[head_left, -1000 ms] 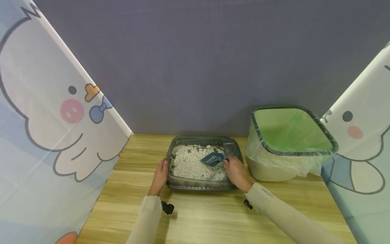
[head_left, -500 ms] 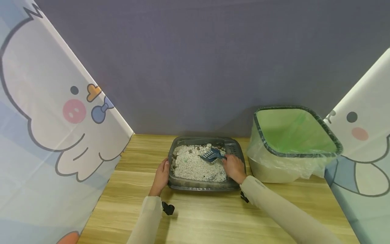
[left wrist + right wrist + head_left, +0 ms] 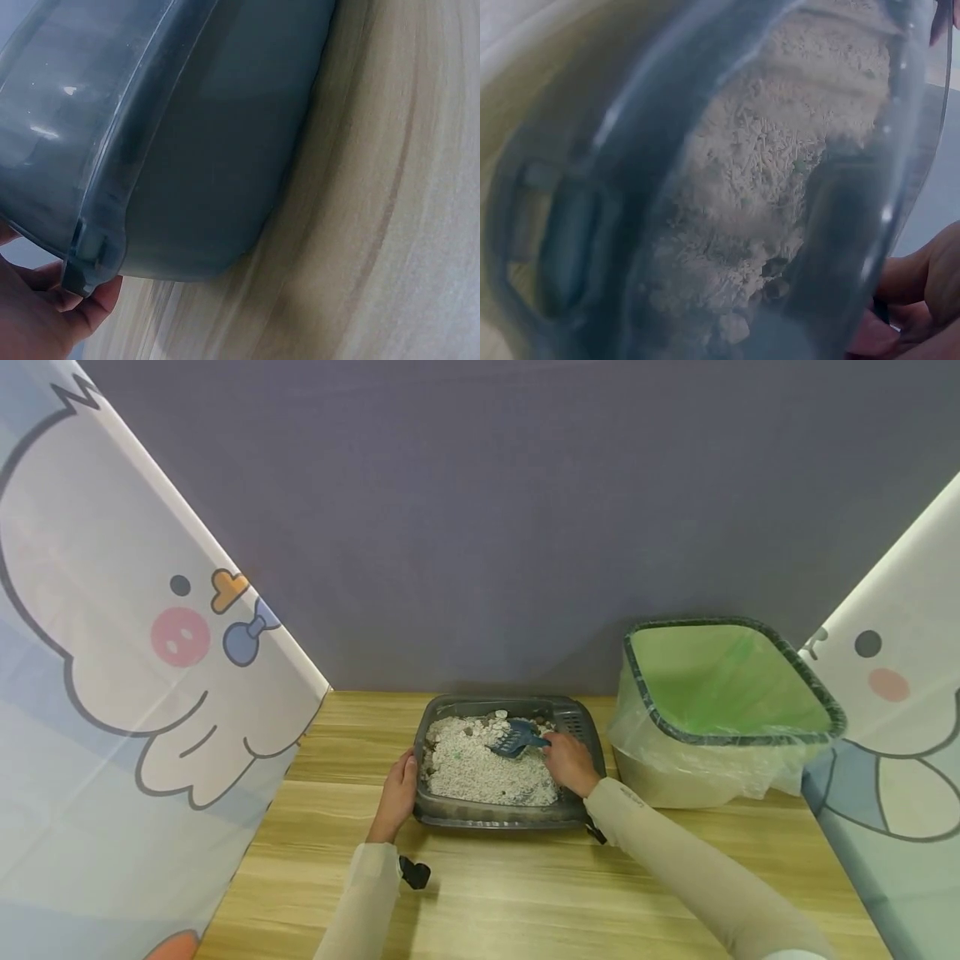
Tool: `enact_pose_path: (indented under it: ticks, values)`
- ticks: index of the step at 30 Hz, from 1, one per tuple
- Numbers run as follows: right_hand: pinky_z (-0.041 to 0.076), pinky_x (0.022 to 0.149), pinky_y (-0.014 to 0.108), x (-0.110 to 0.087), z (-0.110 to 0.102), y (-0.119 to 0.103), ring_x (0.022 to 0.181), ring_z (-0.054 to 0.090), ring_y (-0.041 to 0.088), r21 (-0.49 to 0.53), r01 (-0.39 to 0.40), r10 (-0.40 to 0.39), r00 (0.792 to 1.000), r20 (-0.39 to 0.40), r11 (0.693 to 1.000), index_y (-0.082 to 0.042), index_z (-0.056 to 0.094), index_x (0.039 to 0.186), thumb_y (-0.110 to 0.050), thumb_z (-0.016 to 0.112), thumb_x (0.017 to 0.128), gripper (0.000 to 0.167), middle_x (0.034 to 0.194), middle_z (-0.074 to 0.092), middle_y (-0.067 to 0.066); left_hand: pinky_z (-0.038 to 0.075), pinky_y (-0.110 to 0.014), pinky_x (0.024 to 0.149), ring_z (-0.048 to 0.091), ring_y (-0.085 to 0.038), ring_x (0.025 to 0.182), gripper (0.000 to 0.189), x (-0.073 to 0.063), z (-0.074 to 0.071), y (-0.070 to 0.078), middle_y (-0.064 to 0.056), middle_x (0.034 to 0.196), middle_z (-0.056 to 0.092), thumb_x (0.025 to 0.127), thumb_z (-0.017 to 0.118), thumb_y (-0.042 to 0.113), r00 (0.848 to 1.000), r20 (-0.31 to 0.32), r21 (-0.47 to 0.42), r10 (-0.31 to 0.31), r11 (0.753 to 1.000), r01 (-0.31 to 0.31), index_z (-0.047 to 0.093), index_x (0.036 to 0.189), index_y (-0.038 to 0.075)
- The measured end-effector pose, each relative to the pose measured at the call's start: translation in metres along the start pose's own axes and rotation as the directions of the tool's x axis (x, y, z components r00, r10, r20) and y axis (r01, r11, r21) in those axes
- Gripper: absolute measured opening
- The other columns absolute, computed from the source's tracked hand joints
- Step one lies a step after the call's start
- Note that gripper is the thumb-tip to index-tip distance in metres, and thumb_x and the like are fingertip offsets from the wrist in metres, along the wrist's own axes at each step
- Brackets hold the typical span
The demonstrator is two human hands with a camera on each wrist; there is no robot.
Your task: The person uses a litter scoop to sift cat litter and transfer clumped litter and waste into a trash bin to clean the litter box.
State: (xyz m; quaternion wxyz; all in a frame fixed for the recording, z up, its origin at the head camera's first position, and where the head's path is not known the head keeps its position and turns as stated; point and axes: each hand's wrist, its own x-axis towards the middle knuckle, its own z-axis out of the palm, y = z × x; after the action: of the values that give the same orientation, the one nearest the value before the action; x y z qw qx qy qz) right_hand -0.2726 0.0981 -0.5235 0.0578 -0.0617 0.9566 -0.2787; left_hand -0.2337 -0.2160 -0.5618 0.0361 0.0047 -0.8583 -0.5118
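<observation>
A dark grey litter box (image 3: 487, 817) holds pale granular litter (image 3: 476, 768) with white and brownish clumps along its back. My left hand (image 3: 397, 789) grips the box's left edge; in the left wrist view its fingers (image 3: 97, 304) and thumb pinch the rim around a clip. My right hand (image 3: 570, 764) holds a blue slotted litter scoop (image 3: 513, 741) by its handle, over the box's right side. The scoop's blade lies at the litter, beside whitish clumps (image 3: 491, 724). In the right wrist view, the box wall (image 3: 652, 112) blurs and partly hides the scoop.
A large bin (image 3: 660, 768) with a clear liner and dark rim stands right of the litter box, close to my right hand. The box sits on a wooden tabletop (image 3: 495, 893). A grey backdrop (image 3: 480, 527) rises behind it.
My right hand has shifted slightly left and away from me. The scoop has moved toward the back of the litter, and whitish clumps have heaped up beside it. My left hand keeps its grip.
</observation>
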Motion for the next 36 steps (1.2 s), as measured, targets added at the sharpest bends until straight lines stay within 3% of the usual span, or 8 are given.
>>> enact_pose_path:
  ticks: [5,9,12,16,19,23,26,36]
  values:
    - [0.036,0.045,0.03,0.005,0.004,-0.003,0.054,0.049,0.017,0.042,0.037,-0.037,0.999,0.001,0.998,-0.004,0.059,0.128,-0.007,0.056,0.096,0.033,0.101,0.065,0.012,0.026,-0.057,0.103,0.033,-0.044,0.129,0.057,0.0,0.001,0.0,-0.028,0.141,0.036,0.105,0.027,0.038,1.0,-0.011,0.007,0.016,1.0,-0.016,0.034,0.144,-0.003]
    - [0.038,0.049,0.031,0.011,0.009,-0.008,0.061,0.052,0.017,0.033,0.069,-0.069,0.997,0.02,0.997,-0.005,0.059,0.127,-0.006,0.055,0.096,0.032,0.106,0.064,0.015,0.026,-0.057,0.103,0.033,-0.044,0.129,0.057,0.0,0.0,0.001,-0.029,0.14,0.036,0.105,0.027,0.038,1.0,-0.006,0.002,0.014,1.0,-0.014,0.034,0.144,-0.003]
    - [0.036,0.047,0.029,0.016,0.014,-0.01,0.059,0.05,0.014,0.063,0.066,-0.071,0.994,0.086,0.996,-0.006,0.055,0.131,-0.005,0.052,0.097,0.035,0.116,0.061,0.016,0.026,-0.057,0.103,0.033,-0.044,0.129,0.058,-0.001,0.0,0.002,-0.029,0.14,0.036,0.105,0.026,0.039,1.0,-0.002,0.007,0.004,1.0,-0.004,0.034,0.144,-0.002]
    - [0.03,0.038,0.026,0.022,0.02,-0.014,0.042,0.036,0.011,0.121,0.039,-0.065,0.973,0.222,0.992,-0.008,0.044,0.142,-0.005,0.045,0.1,0.042,0.104,0.066,0.015,0.027,-0.057,0.103,0.034,-0.044,0.128,0.058,-0.001,0.0,0.001,-0.029,0.139,0.038,0.104,0.027,0.04,1.0,-0.004,0.013,-0.005,1.0,0.005,0.034,0.145,-0.001]
    - [0.027,0.037,0.025,0.027,0.024,-0.02,0.038,0.029,0.009,0.117,0.048,-0.081,0.951,0.298,0.992,-0.01,0.037,0.146,-0.004,0.042,0.1,0.047,0.091,0.068,0.017,0.027,-0.057,0.102,0.035,-0.044,0.127,0.058,0.0,0.0,0.0,-0.029,0.138,0.039,0.104,0.027,0.039,1.0,-0.011,0.015,-0.004,1.0,0.005,0.035,0.145,-0.001]
    - [0.03,0.041,0.027,0.031,0.026,-0.029,0.041,0.03,0.009,0.108,0.098,-0.131,0.923,0.361,0.989,-0.009,0.03,0.148,-0.001,0.04,0.099,0.051,0.119,0.056,0.024,0.027,-0.057,0.102,0.036,-0.044,0.127,0.057,0.001,0.001,0.001,-0.029,0.138,0.039,0.105,0.027,0.039,1.0,-0.017,0.014,0.001,1.0,-0.001,0.035,0.144,-0.001]
    - [0.032,0.045,0.029,0.031,0.026,-0.034,0.043,0.031,0.011,0.136,0.12,-0.163,0.913,0.373,0.983,-0.008,0.028,0.148,-0.002,0.038,0.1,0.05,0.132,0.044,0.023,0.028,-0.057,0.102,0.036,-0.043,0.127,0.057,0.002,0.002,0.002,-0.029,0.138,0.039,0.105,0.027,0.039,1.0,-0.019,0.012,0.006,1.0,-0.006,0.035,0.144,-0.001]
    - [0.033,0.043,0.029,0.018,0.023,-0.023,0.048,0.037,0.011,0.275,0.149,-0.232,0.925,0.299,0.95,-0.01,0.033,0.145,-0.006,0.037,0.103,0.042,0.123,0.052,0.02,0.029,-0.059,0.1,0.037,-0.045,0.124,0.057,-0.001,0.001,0.002,-0.03,0.135,0.04,0.105,0.027,0.038,1.0,-0.015,0.018,0.008,1.0,-0.007,0.034,0.145,-0.002]
